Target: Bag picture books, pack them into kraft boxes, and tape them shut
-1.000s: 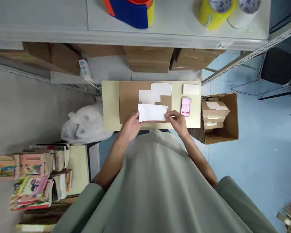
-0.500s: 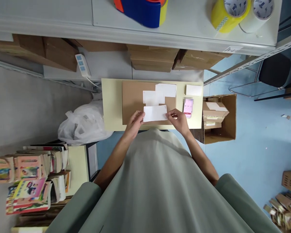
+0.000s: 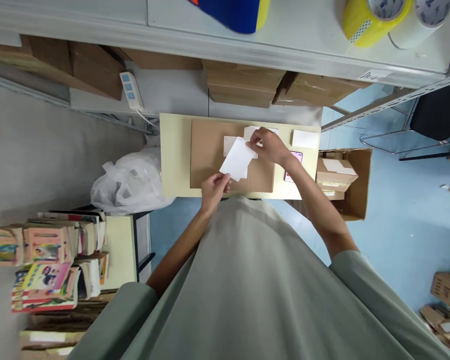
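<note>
A blank white card [image 3: 237, 159] is held tilted between both hands, over a brown cardboard sheet [image 3: 208, 155]. My left hand [image 3: 214, 190] pinches its lower left corner. At its upper right end, my right hand [image 3: 268, 145] grips it with thumb and fingers. Other white cards [image 3: 229, 143] lie on the cardboard beneath, partly covered by the held card and my right hand. Right of the cardboard, a phone [image 3: 296, 159] with a pink screen is partly hidden by my right forearm. A small stack of white cards [image 3: 305, 139] lies above the phone.
The pale table [image 3: 174, 165] stands below a grey shelf [image 3: 285, 45] with tape rolls [image 3: 363, 30]. At right is an open carton [image 3: 360, 200] with small boxes; at left, a white plastic bag [image 3: 129, 182] and stacked books [image 3: 47, 250]. A power strip [image 3: 131, 91] lies behind.
The held card has turned from level to steeply tilted, its right end raised. My right hand has moved up and toward the back, and my left hand slightly down. The view has shifted a little.
</note>
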A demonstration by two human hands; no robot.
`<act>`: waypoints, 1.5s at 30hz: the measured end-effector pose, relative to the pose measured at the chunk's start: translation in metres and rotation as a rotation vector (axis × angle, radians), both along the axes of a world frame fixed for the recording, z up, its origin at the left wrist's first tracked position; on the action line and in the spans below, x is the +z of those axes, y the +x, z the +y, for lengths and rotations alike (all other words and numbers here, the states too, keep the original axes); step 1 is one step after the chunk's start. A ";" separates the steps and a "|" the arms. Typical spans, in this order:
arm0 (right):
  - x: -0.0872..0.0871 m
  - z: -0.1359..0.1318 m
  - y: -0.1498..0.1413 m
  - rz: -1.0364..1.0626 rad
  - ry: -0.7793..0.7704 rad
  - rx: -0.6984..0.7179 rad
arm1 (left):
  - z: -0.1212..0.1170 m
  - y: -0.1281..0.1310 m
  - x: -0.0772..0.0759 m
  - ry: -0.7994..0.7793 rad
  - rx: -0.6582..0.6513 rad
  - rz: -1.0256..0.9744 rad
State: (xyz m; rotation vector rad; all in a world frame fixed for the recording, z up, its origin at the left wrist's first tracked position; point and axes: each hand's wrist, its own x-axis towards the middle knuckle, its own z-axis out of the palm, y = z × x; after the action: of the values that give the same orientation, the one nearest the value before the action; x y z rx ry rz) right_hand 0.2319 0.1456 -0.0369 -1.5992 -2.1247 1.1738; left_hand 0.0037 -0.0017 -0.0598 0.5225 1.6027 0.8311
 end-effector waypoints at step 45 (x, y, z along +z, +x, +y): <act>-0.042 0.001 -0.017 -0.234 -0.066 0.027 | -0.010 0.054 -0.025 -0.149 0.229 0.014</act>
State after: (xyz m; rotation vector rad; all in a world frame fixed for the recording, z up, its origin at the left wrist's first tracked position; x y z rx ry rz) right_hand 0.2152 0.1470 -0.0789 -1.8225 -2.2762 1.1245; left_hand 0.0579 -0.0119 -0.0851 0.2416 1.7433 0.8700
